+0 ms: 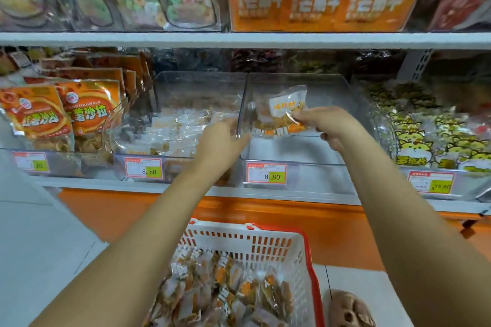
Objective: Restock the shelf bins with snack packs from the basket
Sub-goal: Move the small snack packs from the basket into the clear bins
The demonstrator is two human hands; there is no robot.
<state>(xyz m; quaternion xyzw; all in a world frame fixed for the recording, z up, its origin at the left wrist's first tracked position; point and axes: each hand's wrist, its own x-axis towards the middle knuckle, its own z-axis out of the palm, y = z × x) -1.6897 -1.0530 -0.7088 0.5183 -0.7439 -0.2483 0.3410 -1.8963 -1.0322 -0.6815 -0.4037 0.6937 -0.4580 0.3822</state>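
Shelf bins (245, 103) of clear, hard plastic stand side by side on the white shelf, square-cornered and open at the top, each with a price tag (266, 173) clipped to its front. We see the left bin (199, 74) partly filled with glossy wrapped pieces, while the right bin (313, 152) shows a wide stretch of bare white floor. Below them sits the basket (268, 243), white slotted plastic with a red rim, heaped with crinkled packs (220, 287) of orange and tan snacks. Our left hand (223, 138) reaches to the upright edge where the two bins meet; we cannot tell whether its fingers grip that edge or only touch it. Our right hand (329, 125) pinches a snack pack (285, 109) by its lower right corner. This wrinkled clear film pouch with a white label is held inside the right bin, nearer its left wall, with free room in front and to the right.
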